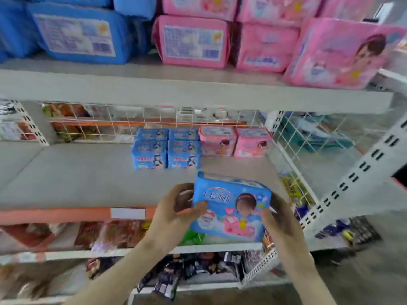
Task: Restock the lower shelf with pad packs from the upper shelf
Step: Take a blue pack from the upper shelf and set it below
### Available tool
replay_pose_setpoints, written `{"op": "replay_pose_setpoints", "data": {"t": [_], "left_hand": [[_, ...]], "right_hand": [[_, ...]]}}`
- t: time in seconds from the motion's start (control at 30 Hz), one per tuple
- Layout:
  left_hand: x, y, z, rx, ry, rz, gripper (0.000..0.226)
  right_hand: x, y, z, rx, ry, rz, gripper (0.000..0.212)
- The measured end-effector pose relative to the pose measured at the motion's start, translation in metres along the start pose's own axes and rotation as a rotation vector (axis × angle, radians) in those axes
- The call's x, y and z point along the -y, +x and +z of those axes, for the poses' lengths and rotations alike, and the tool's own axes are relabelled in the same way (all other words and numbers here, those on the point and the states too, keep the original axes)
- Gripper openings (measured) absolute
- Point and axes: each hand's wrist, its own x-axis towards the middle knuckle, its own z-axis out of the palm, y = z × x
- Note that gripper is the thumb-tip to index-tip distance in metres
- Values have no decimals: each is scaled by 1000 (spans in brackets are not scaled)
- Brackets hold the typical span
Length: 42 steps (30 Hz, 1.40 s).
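Note:
I hold a blue pad pack (231, 205) with a child's picture in both hands, just in front of the lower shelf's (77, 179) front edge. My left hand (176, 208) grips its left side and my right hand (279, 216) grips its right side. At the back of the lower shelf stand several small blue packs (166, 148) and two pink packs (235, 142). The upper shelf (176, 89) carries large blue packs (77, 34) on the left and large pink packs (193, 40) on the right.
A white wire grid (154, 119) backs the lower shelf, and a wire divider (295, 150) bounds its right side. An orange price rail (66, 214) runs along the front edge. Snack bags (110, 234) fill the shelves below. A perforated upright (356, 172) stands at right.

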Motion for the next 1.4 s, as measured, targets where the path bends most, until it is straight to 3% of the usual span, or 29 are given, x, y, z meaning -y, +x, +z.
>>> {"op": "replay_pose_setpoints", "data": {"t": [0.07,0.23,0.37,0.47,0.7,1.03,1.17,1.27,1.4], "left_hand": [[8,-3,8,-14,-20,-42,45],[20,-11,22,-45,-36,-133,24],[23,-15,22,-85,-4,-120,29],[23,-22,13,-142,34,-105,20],[16,-39,-35,-236,126,-101,22],[17,-45,-158,-247,152,-91,49],[7,-52,-232,-331,197,-83,46],[0,-58,-284,-347,247,-48,64],[-8,-65,-338,-373,284,-29,50]], "right_hand": [[-3,-6,-10,21,-24,49,24],[-15,-10,-27,65,-34,126,29],[-22,-4,-26,82,-29,148,28],[-23,-1,-14,151,-35,139,30],[-22,3,37,289,-107,91,17],[-8,0,159,339,-141,44,31],[-12,-7,234,363,-145,60,30],[-17,-10,286,399,-150,52,27],[-22,-19,343,419,-147,59,30]]}}
